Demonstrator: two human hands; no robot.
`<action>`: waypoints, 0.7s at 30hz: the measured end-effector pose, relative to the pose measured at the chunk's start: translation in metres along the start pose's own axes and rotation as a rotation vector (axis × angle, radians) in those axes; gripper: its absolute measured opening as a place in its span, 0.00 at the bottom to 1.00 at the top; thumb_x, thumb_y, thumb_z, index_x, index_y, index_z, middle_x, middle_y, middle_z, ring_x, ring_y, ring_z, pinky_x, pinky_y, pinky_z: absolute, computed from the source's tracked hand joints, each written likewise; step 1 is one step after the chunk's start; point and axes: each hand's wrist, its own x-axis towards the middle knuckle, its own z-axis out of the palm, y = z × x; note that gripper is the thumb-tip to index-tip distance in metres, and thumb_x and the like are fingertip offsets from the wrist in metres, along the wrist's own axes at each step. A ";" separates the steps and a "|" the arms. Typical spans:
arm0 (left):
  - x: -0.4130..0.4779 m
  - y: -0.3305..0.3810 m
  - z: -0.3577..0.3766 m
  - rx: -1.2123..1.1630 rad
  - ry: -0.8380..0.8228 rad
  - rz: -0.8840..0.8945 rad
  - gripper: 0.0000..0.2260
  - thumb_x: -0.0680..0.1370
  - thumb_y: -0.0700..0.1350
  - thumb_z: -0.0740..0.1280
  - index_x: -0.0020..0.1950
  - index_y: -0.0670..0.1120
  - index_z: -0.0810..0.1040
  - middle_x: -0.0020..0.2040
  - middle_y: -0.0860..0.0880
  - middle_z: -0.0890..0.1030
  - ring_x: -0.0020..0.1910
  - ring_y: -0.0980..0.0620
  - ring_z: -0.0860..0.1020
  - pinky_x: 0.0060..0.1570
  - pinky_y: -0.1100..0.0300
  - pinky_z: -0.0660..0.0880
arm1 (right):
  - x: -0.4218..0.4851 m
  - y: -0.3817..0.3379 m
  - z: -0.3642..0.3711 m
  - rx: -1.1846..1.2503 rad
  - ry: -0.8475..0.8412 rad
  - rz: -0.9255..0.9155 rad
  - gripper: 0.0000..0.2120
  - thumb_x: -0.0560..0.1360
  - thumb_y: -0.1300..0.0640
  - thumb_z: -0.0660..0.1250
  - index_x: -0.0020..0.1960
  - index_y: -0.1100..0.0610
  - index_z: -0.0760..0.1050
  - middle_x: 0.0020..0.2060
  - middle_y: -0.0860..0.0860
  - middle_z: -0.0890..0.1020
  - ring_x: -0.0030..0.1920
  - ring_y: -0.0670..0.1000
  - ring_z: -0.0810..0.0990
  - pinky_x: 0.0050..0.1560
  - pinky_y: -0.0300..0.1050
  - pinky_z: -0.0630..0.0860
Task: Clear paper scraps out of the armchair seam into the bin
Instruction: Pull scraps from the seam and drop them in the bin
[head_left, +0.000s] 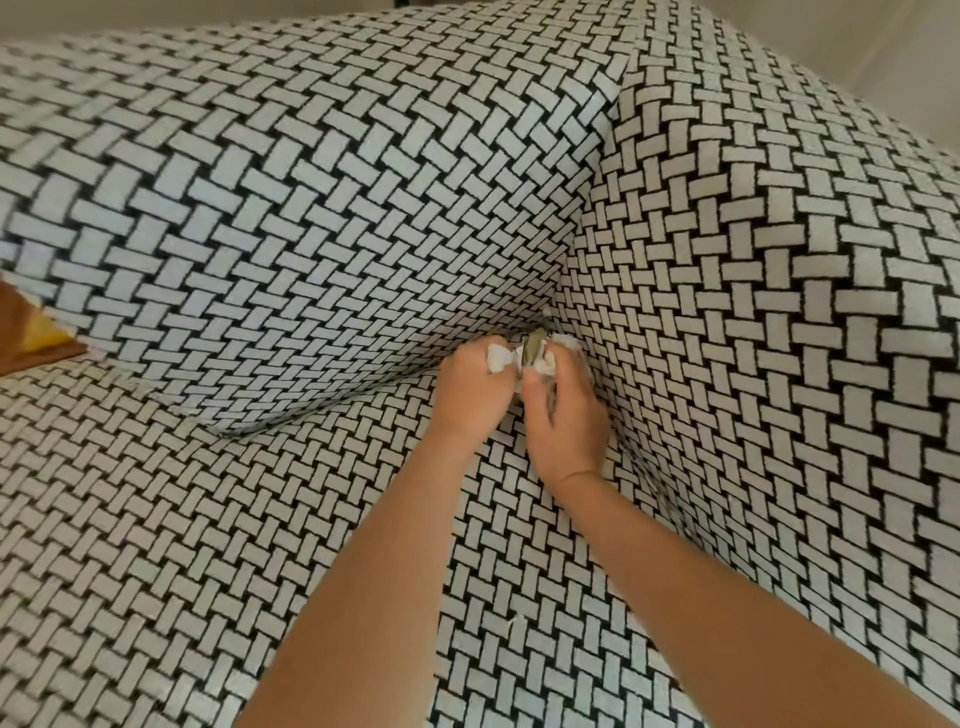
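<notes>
The armchair (322, 218) is covered in black-and-white basket-weave fabric and fills the view. Both hands meet at the corner seam (545, 317) where backrest, seat and right arm join. My left hand (470, 387) grips a crumpled white paper scrap (500, 358). My right hand (566, 415) is curled round more white crumpled paper (543, 366), with a greyish piece (532, 347) showing between the two hands. The bin is not in view.
The seat cushion (208, 545) spreads out in the foreground, the right armrest (779, 312) rises on the right. A brown and yellow object (31, 338) pokes in at the left edge. Pale wall shows at the top corners.
</notes>
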 end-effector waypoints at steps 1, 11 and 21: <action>0.001 0.000 -0.002 -0.034 -0.040 -0.025 0.13 0.74 0.36 0.62 0.30 0.46 0.69 0.28 0.51 0.71 0.29 0.52 0.69 0.32 0.58 0.66 | 0.000 0.001 0.001 0.002 0.005 -0.044 0.23 0.75 0.42 0.49 0.59 0.54 0.72 0.46 0.44 0.75 0.33 0.41 0.70 0.29 0.32 0.59; -0.022 0.009 -0.009 -0.325 -0.118 -0.252 0.12 0.79 0.52 0.59 0.41 0.48 0.76 0.34 0.51 0.78 0.30 0.57 0.77 0.36 0.62 0.75 | 0.003 0.010 0.012 -0.180 -0.001 -0.212 0.21 0.77 0.47 0.48 0.55 0.55 0.76 0.43 0.52 0.79 0.36 0.53 0.77 0.31 0.43 0.72; -0.105 -0.006 -0.030 -0.542 0.227 -0.430 0.07 0.80 0.45 0.59 0.49 0.43 0.73 0.44 0.46 0.78 0.39 0.51 0.79 0.32 0.65 0.79 | -0.024 0.001 -0.002 -0.281 -0.202 -0.333 0.12 0.78 0.60 0.60 0.57 0.60 0.78 0.49 0.56 0.78 0.54 0.57 0.73 0.57 0.54 0.72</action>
